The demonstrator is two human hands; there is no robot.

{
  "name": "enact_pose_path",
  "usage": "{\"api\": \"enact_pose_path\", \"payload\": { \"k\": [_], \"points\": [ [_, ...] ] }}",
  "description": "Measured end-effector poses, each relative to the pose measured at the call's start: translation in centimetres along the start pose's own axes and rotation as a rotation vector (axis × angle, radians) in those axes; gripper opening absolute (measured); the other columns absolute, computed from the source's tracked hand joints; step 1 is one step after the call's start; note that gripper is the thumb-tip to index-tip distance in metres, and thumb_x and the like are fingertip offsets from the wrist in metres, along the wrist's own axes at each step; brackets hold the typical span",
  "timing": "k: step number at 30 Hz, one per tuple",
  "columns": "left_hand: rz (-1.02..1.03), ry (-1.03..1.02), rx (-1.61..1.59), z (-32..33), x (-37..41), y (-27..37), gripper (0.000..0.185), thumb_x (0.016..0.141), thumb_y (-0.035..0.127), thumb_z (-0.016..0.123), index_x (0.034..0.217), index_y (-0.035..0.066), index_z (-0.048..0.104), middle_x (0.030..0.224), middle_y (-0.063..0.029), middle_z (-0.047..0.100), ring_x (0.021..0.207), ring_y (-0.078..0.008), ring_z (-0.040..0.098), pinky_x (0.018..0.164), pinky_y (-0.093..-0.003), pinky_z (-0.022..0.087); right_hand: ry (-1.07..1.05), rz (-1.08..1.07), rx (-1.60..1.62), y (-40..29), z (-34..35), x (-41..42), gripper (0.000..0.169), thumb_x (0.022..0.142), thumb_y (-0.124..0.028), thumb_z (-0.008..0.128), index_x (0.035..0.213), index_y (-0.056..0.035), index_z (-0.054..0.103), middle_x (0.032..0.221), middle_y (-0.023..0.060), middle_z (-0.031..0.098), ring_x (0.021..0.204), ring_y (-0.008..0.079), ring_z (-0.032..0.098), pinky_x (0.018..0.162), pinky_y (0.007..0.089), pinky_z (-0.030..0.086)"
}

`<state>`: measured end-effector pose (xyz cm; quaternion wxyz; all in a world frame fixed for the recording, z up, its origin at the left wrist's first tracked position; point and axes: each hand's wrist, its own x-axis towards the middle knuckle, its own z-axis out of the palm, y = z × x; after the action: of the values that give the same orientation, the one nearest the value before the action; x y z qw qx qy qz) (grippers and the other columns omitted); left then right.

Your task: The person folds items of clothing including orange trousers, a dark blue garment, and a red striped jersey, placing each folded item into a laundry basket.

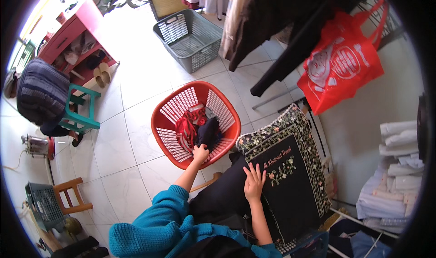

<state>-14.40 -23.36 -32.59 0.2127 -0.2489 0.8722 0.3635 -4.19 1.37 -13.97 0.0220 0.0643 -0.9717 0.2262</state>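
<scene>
My left hand [200, 153] reaches over the near rim of a red plastic laundry basket [157, 119]. Its fingers are closed on the near end of a dark navy garment [208, 131] that lies inside. A red-and-white patterned garment [186, 128] is bunched beside the dark one, with a bit of grey cloth behind. Palm down and fingers spread, my right hand [254, 183] rests on the left edge of a black cloth [289, 203]. That cloth bears embroidered flowers, stitched writing and a floral border, and lies spread flat to my right.
Beyond the red basket stands a grey plastic basket [194, 50]. Dark clothes [269, 23] and a red tote bag [344, 60] hang at upper right. Folded white cloth [388, 190] is stacked at right. A person [42, 91] sits on a green stool [83, 120] by a pink cabinet [63, 38].
</scene>
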Motion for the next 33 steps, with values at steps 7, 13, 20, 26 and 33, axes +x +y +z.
{"api": "enact_pose_path", "payload": {
  "k": [7, 13, 20, 26, 33],
  "points": [
    [-0.06, -0.372, 0.057, 2.7, 6.8, -7.1, 0.054, 0.074, 0.037, 0.051, 0.127, 0.028, 0.053, 0.135, -0.0294, 0.037, 0.12, -0.0411, 0.043, 0.098, -0.0412, 0.038, -0.035, 0.003, 0.015, -0.3, -0.2, 0.1, 0.038, 0.086, -0.008, 0.047, 0.122, -0.0172, 0.057, 0.137, 0.0045, 0.046, 0.133, 0.0292, 0.033, 0.111, 0.0514, 0.011],
    [0.09, -0.387, -0.331, 5.1, 7.5, -6.0, 0.053, 0.077, 0.023, 0.058, 0.127, 0.035, 0.048, 0.125, -0.0289, 0.046, 0.116, -0.0401, 0.047, 0.1, -0.0423, 0.038, -0.04, 0.018, -0.018, 0.0, 0.0, -0.1, 0.038, 0.087, -0.008, 0.047, 0.122, -0.017, 0.056, 0.138, 0.0046, 0.045, 0.134, 0.0293, 0.031, 0.111, 0.0522, 0.01],
    [0.049, -0.331, -0.137, 4.6, 6.4, -5.5, 0.035, 0.079, 0.027, 0.058, 0.112, 0.017, 0.062, 0.105, -0.0093, 0.06, 0.093, -0.0228, 0.055, 0.082, -0.034, 0.043, -0.064, 0.016, 0.01, -0.3, -0.4, 0.1, 0.038, 0.087, -0.007, 0.044, 0.122, -0.015, 0.056, 0.139, 0.0069, 0.044, 0.135, 0.0301, 0.028, 0.112, 0.0508, 0.007],
    [-0.094, 0.02, -0.55, -1.3, 1.0, -1.4, 0.032, 0.068, 0.029, 0.079, 0.068, 0.008, 0.054, 0.063, -0.0026, 0.057, 0.057, -0.013, 0.053, 0.054, -0.0301, 0.043, -0.035, -0.001, 0.017, -0.4, -0.1, -0.2, 0.036, 0.088, -0.008, 0.043, 0.121, -0.0151, 0.057, 0.138, 0.0065, 0.044, 0.135, 0.0298, 0.029, 0.111, 0.0512, 0.008],
    [-0.054, -0.721, -1.393, -8.5, -13.0, 9.5, 0.024, 0.085, 0.012, 0.061, 0.108, 0.006, 0.057, 0.096, 0.0008, 0.058, 0.086, -0.012, 0.056, 0.075, -0.0314, 0.046, 0.016, -0.023, 0.135, -0.6, -0.7, -0.4, 0.045, 0.083, -0.014, 0.059, 0.127, -0.0114, 0.05, 0.135, 0.0082, 0.047, 0.132, 0.0295, 0.034, 0.111, 0.0501, 0.013]
  ]
}}
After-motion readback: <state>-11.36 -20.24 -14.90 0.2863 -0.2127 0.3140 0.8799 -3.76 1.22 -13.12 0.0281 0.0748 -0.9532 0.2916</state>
